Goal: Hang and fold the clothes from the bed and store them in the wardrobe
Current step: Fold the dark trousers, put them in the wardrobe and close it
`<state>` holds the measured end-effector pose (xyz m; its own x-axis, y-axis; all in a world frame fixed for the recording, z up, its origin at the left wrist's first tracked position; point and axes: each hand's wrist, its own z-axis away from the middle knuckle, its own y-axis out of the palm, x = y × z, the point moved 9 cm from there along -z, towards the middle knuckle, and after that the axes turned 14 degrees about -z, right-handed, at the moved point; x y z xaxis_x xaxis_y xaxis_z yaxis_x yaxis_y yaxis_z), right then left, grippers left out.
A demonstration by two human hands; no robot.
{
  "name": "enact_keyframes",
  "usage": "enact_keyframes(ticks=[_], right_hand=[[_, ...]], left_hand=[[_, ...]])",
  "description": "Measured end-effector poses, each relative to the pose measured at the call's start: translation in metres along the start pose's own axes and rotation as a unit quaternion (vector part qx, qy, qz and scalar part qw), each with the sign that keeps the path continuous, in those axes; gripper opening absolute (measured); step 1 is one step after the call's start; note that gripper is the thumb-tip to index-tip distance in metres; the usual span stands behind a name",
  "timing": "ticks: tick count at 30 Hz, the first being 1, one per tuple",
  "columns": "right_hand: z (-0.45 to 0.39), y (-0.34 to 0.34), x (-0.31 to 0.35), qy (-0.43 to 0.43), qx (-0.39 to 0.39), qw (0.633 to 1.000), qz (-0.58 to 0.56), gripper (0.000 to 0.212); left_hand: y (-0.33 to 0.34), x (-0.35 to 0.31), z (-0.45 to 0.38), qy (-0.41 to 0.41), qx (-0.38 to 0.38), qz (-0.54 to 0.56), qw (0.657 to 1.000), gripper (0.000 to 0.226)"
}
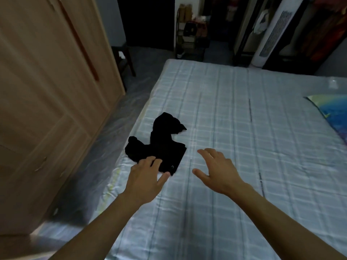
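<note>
Two bare forearms are reaching forward from the bottom edge over a bed covered in a pale blue checked sheet. The left hand is lying palm down at about 7 o'clock from the middle of the view, its fingers slightly bent, with the fingertips resting on the near edge of a black garment and the thumb spread out toward 3 o'clock. Whether the fingers are pinching the cloth or only touching it is hard to tell. The right hand is hovering palm down over bare sheet, just beside the garment at its 3 o'clock side, fingers spread and loosely relaxed, holding nothing.

The black garment is lying crumpled near the left edge of the bed, one end trailing away toward 12 o'clock. Its folds are lost in the dark cloth, so its kind is unclear. A small pale mark is showing near its closest corner, too small to read.

A light wooden wardrobe is filling the 9 o'clock side, doors closed. At 3 o'clock a blue patterned cloth is being cut off by the frame. The room beyond, at 12 o'clock, is dim and blurred; a white tower fan is standing there.
</note>
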<state>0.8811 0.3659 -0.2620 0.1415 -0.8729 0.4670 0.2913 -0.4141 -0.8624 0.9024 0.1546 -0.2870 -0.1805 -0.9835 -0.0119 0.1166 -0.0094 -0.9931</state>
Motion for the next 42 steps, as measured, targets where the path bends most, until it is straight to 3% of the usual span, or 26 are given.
enact_keyframes(ticks=[12, 17, 23, 27, 33, 38, 42], right_hand=[[-0.166, 0.159, -0.085, 0.045, 0.14, 0.989, -0.022, 0.067], [-0.212, 0.226, -0.123, 0.049, 0.138, 0.987, -0.067, 0.067], [-0.244, 0.284, -0.14, 0.007, 0.114, 0.992, -0.057, 0.076], [-0.253, 0.279, -0.14, -0.032, 0.019, 0.996, -0.077, 0.065], [-0.266, 0.247, -0.129, -0.094, -0.021, 0.992, -0.075, 0.03], [-0.247, 0.193, -0.103, -0.135, 0.019, 0.984, -0.119, 0.017], [-0.202, 0.145, -0.091, -0.084, 0.059, 0.982, -0.156, 0.019]], left_hand=[[0.173, 0.003, -0.135, 0.008, 0.132, 0.047, 0.99, 0.057], [0.255, -0.006, -0.17, 0.007, 0.167, 0.062, 0.984, 0.067], [0.304, -0.008, -0.181, -0.036, 0.148, -0.035, 0.988, 0.08], [0.299, -0.004, -0.189, -0.037, 0.075, 0.0, 0.996, 0.059], [0.257, 0.016, -0.194, -0.045, 0.01, 0.125, 0.991, 0.032], [0.188, 0.019, -0.185, -0.012, -0.037, 0.183, 0.982, 0.026], [0.121, 0.005, -0.166, 0.023, -0.068, 0.189, 0.979, 0.031]])
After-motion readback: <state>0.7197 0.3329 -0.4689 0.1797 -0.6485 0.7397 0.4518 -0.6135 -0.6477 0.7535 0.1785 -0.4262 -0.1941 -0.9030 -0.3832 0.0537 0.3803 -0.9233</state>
